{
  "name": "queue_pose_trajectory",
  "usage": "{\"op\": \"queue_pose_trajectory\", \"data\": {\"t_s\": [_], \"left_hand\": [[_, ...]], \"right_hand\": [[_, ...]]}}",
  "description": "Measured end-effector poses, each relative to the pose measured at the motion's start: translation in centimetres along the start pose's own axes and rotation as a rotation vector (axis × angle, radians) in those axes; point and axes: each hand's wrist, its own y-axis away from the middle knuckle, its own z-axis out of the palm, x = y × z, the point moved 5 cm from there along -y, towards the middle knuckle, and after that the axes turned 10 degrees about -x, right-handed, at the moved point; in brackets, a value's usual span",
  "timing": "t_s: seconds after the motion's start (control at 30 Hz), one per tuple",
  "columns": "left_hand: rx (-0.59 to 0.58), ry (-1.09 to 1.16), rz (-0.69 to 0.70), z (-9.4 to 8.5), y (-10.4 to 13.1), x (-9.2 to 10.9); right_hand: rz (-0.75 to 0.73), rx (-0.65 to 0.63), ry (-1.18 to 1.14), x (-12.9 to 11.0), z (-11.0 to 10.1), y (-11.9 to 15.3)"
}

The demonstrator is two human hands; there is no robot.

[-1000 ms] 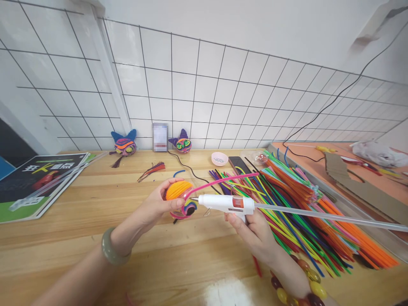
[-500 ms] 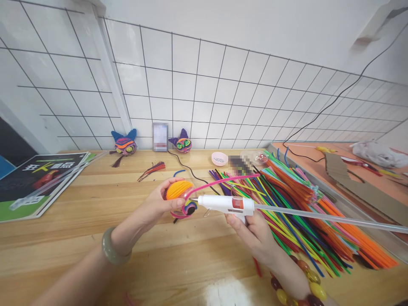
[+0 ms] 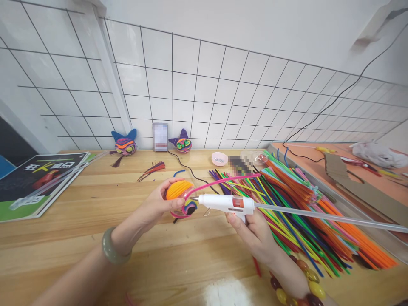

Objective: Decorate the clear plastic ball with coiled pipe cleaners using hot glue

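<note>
My left hand (image 3: 164, 199) is closed around a craft ball (image 3: 179, 190) covered partly in orange pipe cleaner, with a black and blue eye on its lower right. A long pink pipe cleaner (image 3: 223, 180) runs from the ball out to the right. In my right hand (image 3: 250, 231) is a white hot glue gun (image 3: 223, 203), its metal nozzle at the ball's right side; whether the tip touches cannot be made out. From the gun's back a long clear glue stick (image 3: 318, 216) sticks out to the right.
Many coloured pipe cleaners (image 3: 306, 221) are spread at the right. Two finished-looking craft heads, one blue-eared (image 3: 124, 142) and one purple-eared (image 3: 182, 142), stand by the wall beside a phone (image 3: 160, 137). A pink bowl (image 3: 219, 159) sits behind; magazines (image 3: 41, 182) lie left, cardboard (image 3: 360, 191) right.
Hardly anything differs. The glue gun's nozzle has shifted very slightly to the right; my left hand and the ball stay in place.
</note>
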Motion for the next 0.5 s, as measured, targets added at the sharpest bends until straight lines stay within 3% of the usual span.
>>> {"op": "queue_pose_trajectory", "data": {"t_s": [0.5], "left_hand": [[0.020, 0.032, -0.006, -0.10, -0.11, -0.02]], "right_hand": [[-0.010, 0.006, -0.044, 0.38, -0.07, 0.20]]}}
